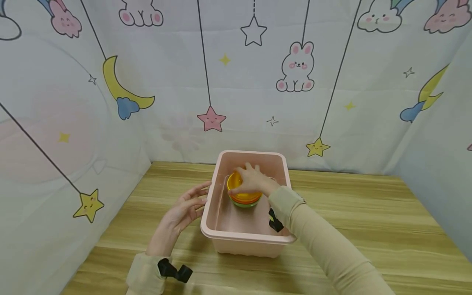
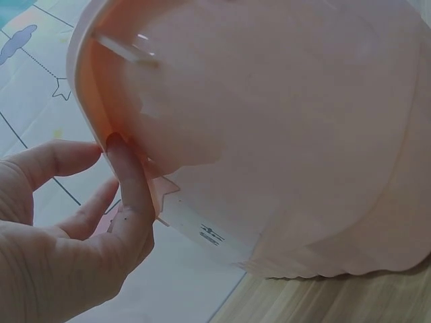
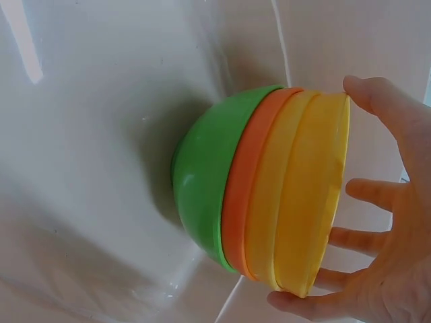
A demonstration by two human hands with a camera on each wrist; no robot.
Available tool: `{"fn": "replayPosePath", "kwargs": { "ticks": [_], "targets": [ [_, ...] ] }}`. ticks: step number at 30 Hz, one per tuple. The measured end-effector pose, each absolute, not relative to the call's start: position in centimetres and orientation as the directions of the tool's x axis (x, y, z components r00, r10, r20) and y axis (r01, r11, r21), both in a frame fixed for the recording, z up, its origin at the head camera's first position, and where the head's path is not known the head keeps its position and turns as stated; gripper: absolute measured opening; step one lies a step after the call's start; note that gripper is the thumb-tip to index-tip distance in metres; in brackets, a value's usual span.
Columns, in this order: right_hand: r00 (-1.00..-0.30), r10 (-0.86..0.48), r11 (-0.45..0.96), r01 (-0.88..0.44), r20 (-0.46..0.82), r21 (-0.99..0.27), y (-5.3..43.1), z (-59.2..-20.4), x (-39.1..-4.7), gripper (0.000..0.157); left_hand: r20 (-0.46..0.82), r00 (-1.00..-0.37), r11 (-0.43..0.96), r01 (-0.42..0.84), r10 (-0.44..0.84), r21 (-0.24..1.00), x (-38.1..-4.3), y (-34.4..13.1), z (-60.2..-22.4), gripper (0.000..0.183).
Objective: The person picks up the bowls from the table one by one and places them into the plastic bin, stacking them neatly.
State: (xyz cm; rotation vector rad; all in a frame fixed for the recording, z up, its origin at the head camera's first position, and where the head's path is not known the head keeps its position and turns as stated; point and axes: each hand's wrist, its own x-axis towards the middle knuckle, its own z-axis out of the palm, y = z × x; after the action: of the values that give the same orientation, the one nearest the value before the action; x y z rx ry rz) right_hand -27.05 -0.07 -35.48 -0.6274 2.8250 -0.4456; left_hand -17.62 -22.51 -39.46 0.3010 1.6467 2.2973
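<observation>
A pink plastic bin (image 1: 248, 236) stands on the table. Inside it sits a nested stack of bowls: a green bowl (image 3: 209, 182) at the bottom, an orange bowl (image 3: 249, 195) above it, then two yellow bowls (image 3: 306, 202). My right hand (image 1: 254, 180) reaches into the bin and spans the top yellow bowl, thumb and a finger at opposite sides of its rim, the other fingers spread over its mouth. Outside the bin, my left hand (image 1: 188, 207) pinches the left rim; in the left wrist view one finger lies beneath the lip.
The wood-grain table (image 1: 354, 213) extends on both sides of the bin. A white cloth backdrop (image 1: 250, 102) printed with stars, moons and rabbits closes off the back and both sides. Each wrist carries a black camera mount (image 1: 175, 270).
</observation>
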Motion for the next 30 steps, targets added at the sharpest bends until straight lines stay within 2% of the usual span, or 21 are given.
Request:
{"fn": "replayPosePath", "kwargs": {
  "ticks": [10,19,23,30],
  "targets": [
    [-0.878,-0.456,0.853,-0.386,-0.143,-0.350,0.7,-35.3,-27.1,0.083,-0.024,-0.929,-0.291,-0.140,0.369,0.946,-18.0,-22.5,-39.4,0.049],
    [-0.863,-0.491,0.845,-0.438,-0.118,-0.307,1.3,-33.7,-27.5,0.081,-0.022,-0.951,-0.313,-0.123,0.308,0.942,-17.2,-22.0,-40.1,0.047],
    [-0.842,-0.529,0.815,-0.469,-0.106,-0.340,1.5,-32.8,-27.2,0.078,-0.032,-0.958,-0.288,-0.117,0.284,0.950,-16.3,-22.5,-40.6,0.041],
    [-0.880,-0.470,0.836,-0.417,-0.074,-0.357,4.3,-29.9,-25.9,0.068,-0.031,-0.958,-0.231,-0.100,0.284,0.968,-17.3,-21.2,-39.8,0.043]
  ]
}}
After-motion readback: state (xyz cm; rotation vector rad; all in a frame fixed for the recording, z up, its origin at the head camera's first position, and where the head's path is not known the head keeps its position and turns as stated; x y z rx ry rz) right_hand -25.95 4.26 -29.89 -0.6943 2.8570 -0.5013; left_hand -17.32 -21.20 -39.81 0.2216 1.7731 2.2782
